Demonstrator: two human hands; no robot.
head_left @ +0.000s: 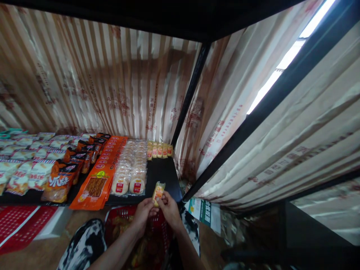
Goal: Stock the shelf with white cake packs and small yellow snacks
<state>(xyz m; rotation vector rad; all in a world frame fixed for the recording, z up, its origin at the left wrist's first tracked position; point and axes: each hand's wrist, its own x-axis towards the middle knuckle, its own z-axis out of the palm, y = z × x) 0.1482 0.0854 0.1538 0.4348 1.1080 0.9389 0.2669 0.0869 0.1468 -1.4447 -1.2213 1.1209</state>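
Note:
My left hand (143, 213) and my right hand (170, 210) meet at the front edge of a black shelf (164, 174), both pinching one small yellow snack packet (158, 192). Below my hands a red plastic basket (123, 219) holds more packets. At the back of the shelf stands a short row of the same yellow packets (160, 150). To the left of the bare strip lie rows of round white cakes in clear wrap (131, 170).
Further left lie orange flat packs (101, 176), dark orange snack bags (63, 180) and white bags (25, 165). Striped plastic sheeting (112, 86) lines the back and right side. A black upright post (191, 90) marks the shelf corner. A green-and-white sign (206, 212) hangs lower right.

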